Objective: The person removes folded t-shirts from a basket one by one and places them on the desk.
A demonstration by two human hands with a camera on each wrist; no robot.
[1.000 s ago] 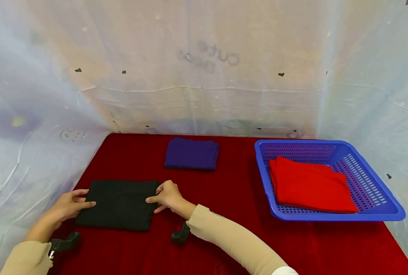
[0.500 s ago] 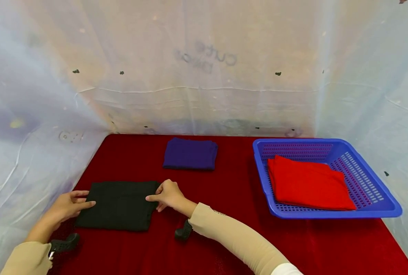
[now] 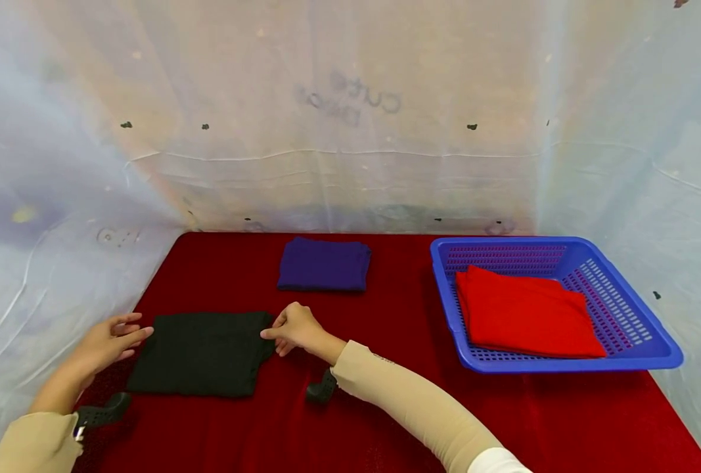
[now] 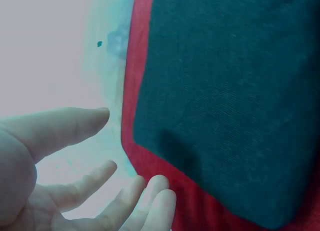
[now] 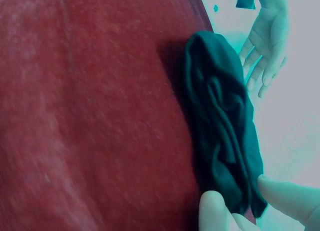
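Both hands (image 3: 110,338) off black cloth (image 3: 202,353) now.

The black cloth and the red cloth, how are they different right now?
The black cloth lies straight on the red table cover; the red cloth lies inside the blue basket. The black cloth has the right hand pinching its edge and the left hand beside it; the red cloth is untouched. Both are folded flat.

black cloth (image 3: 202,353) – purple cloth (image 3: 324,264) – red cloth (image 3: 524,312), blue basket (image 3: 628,303)
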